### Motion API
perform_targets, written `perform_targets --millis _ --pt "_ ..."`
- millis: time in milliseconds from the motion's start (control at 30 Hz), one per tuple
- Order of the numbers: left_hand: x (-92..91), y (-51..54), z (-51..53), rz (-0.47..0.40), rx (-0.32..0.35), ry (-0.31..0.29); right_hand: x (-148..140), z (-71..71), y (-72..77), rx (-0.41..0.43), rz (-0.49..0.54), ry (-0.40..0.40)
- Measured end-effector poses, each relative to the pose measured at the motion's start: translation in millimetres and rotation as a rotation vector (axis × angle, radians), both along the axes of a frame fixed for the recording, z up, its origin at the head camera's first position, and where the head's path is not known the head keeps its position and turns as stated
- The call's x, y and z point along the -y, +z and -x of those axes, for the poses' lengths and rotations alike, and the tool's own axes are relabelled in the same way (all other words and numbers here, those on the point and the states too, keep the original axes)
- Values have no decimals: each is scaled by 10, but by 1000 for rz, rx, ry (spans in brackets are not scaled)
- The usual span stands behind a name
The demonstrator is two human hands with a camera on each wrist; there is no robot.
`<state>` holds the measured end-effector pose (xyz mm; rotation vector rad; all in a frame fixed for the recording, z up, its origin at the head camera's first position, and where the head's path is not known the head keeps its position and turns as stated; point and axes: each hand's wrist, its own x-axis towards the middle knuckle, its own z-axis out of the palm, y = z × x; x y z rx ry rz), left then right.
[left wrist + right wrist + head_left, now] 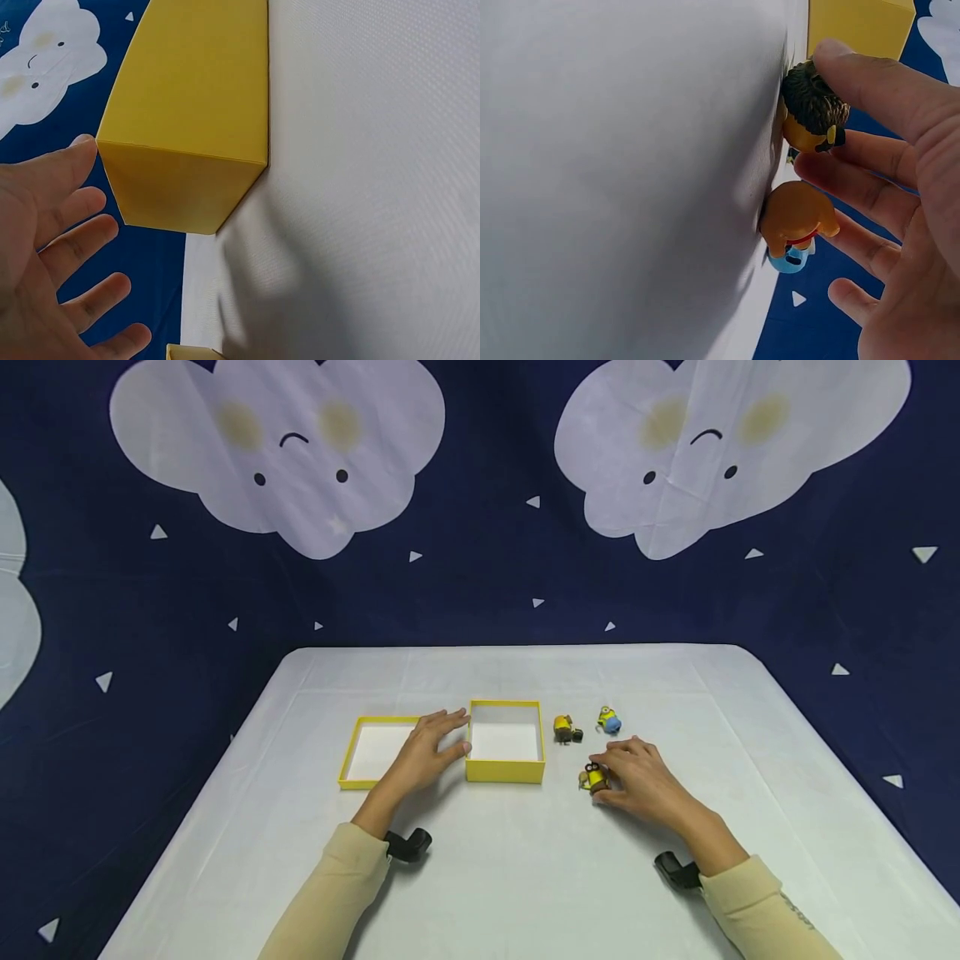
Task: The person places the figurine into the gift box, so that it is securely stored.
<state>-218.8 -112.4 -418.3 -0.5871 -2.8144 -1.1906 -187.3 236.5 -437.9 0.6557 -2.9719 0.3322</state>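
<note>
My left hand (429,750) is beside the left wall of a deep yellow box (504,771) with a white inside. In the left wrist view its fingers are spread, and the thumb tip is at the box's rim. My right hand (647,781) pinches a small yellow toy figure (597,777) with dark hair, low over the table, between thumb and fingers. An orange toy figure (799,210) is close by the fingers in the right wrist view, with a light-blue one (787,260) partly hidden behind it.
Left of the box lies a shallow yellow lid (347,764), partly covered by my left hand. Farther back stand a brown-and-yellow figure (563,728) and a yellow-and-blue figure (610,722). A white cloth covers the table (525,877); a dark blue curtain (495,527) hangs behind.
</note>
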Motion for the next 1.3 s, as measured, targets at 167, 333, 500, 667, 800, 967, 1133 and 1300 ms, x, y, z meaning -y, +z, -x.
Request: perform_targets --millis 167,333,500,667,800,967,1133,1300 --pt "0 -5 9 -3 -7 -21 4 3 7 3 0 -4" --pt "0 -15 19 9 -15 -43 -2 10 10 -1 10 4" --pt "1 -28 18 12 -8 -55 -6 13 11 3 10 6" --pt "1 -36 9 16 -4 -55 -8 14 16 -1 13 15" --pt "2 -34 6 20 -8 -55 -9 18 24 0 19 16" --pt "-6 -29 -2 19 -1 -49 -13 27 54 9 52 11" --pt "-7 -29 -9 20 1 -51 21 21 118 -15 94 18" --pt "-9 -30 -20 25 15 -56 78 28 184 -19 150 19"
